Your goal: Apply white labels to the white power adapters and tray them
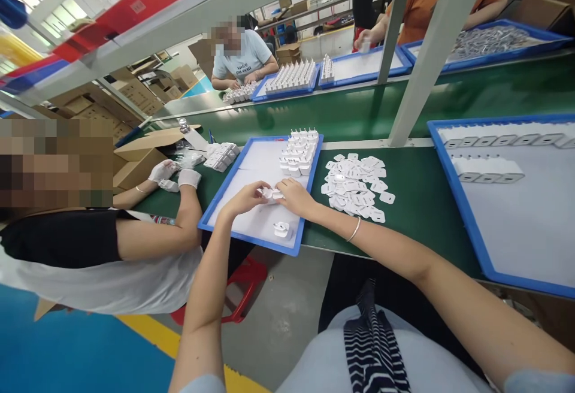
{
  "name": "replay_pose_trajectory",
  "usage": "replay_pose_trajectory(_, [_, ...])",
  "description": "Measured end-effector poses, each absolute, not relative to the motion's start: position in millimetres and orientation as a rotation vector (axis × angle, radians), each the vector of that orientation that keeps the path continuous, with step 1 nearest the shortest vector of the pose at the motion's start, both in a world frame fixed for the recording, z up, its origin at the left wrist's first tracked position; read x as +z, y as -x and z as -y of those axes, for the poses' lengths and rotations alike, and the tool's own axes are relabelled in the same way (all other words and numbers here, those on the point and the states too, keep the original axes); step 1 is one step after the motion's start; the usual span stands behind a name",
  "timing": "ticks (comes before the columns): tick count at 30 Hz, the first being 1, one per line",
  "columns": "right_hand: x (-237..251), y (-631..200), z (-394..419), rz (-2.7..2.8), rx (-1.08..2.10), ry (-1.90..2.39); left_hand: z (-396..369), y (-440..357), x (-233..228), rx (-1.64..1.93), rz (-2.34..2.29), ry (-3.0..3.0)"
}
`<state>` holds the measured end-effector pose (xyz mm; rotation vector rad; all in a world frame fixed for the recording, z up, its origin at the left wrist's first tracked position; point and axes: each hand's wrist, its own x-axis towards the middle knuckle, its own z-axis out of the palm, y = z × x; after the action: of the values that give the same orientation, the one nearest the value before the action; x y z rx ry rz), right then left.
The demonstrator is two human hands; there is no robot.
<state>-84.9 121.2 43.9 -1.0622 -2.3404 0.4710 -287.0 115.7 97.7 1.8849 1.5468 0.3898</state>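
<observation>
My left hand point(245, 197) and my right hand point(296, 197) meet over a blue-rimmed tray point(251, 239). Between them is a small white plug adapter point(271, 194), partly covered by my fingers; both hands are closed on it. A single white adapter with pins point(282, 229) stands in the tray nearer to me. At the tray's far right corner, several white adapters point(300, 152) are lined up in rows, pins upward. To the right of my right hand, a loose pile of flat white covers point(354, 186), some showing a slot, lies on the green bench.
At right is another blue-rimmed tray point(467, 219) with rows of white adapters point(487, 169). On the left a co-worker's gloved hands point(188, 178) are near white blocks point(222, 156). A metal post point(438, 57) rises behind the bench. Other people work across the line.
</observation>
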Motion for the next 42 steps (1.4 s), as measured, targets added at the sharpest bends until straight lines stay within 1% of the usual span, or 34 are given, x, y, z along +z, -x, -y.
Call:
replay_pose_trajectory(3, [42,69,-141,2.328,0.424,1.073,-124,269,89,0.462,-1.502,-1.905])
replay_pose_trajectory(7, [46,50,-165,2.304,0.309,1.092,-153,249,80,0.581,-1.506,-1.916])
replay_pose_trajectory(12, [53,38,-161,2.251,0.212,1.143,-165,248,71,0.700,-1.546,-1.891])
replay_pose_trajectory(17, [45,29,-147,2.178,0.247,1.277,-155,251,56,0.753,-1.542,-1.833])
replay_pose_trajectory(27, [38,27,-150,2.076,0.262,1.400,-166,248,33,1.037,-1.573,-1.655])
replay_pose_trajectory(35, [36,41,-145,2.007,0.403,1.628,-162,244,21,1.114,-1.500,-1.508])
replay_pose_trajectory(42, [44,39,-145,2.052,0.463,1.630,-163,242,19,1.150,-1.528,-1.506])
